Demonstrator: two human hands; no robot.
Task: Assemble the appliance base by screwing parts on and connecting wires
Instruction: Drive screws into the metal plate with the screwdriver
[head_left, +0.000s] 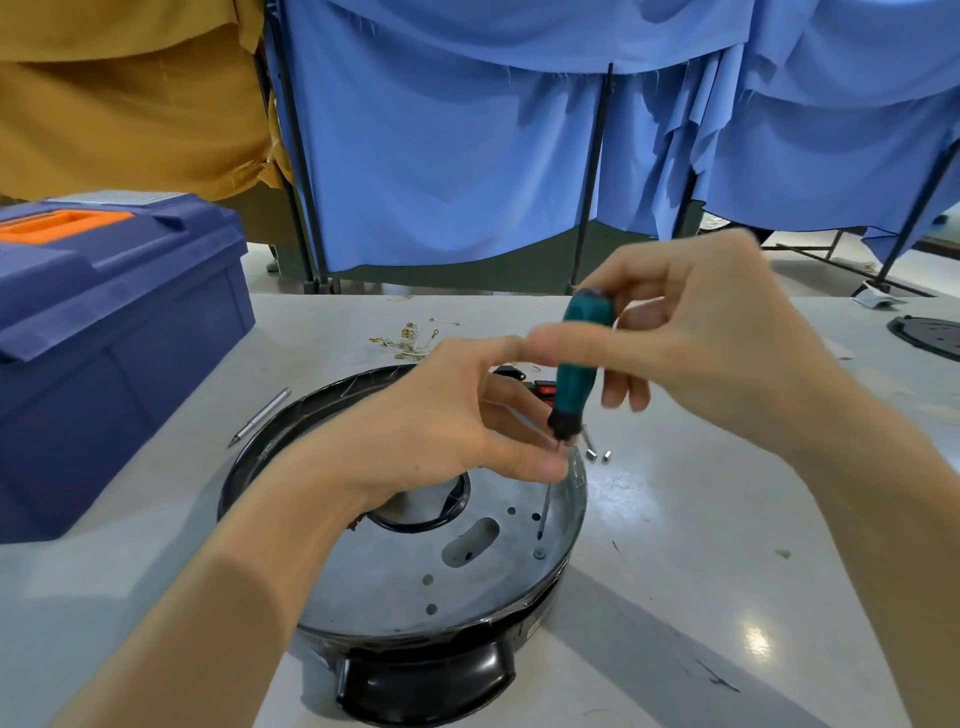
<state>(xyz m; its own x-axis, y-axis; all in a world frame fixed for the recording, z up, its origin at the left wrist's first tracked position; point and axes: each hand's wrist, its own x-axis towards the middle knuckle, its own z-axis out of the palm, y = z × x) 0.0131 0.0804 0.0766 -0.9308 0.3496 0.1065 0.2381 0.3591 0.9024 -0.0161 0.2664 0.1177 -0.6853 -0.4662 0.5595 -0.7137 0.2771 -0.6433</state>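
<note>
A round black appliance base (415, 670) with a grey metal plate (395, 587) inside stands on the table in front of me. My right hand (711, 338) grips the green handle of a screwdriver (579, 364) held upright. Its thin shaft reaches down to the plate, just above a screw (540, 554) near the right rim. My left hand (441, 431) hovers over the base, its thumb and fingers pinching the screwdriver's shaft just below the handle. A pile of white wires with gold terminals (410, 340) lies behind the base.
A blue toolbox with an orange handle (104, 332) stands at the left. A metal bit (260, 415) lies beside it. Two small metal spacers (597, 456) lie right of the base. A black disc (930, 338) sits at the far right edge. Blue cloth screens (467, 156) hang behind the table.
</note>
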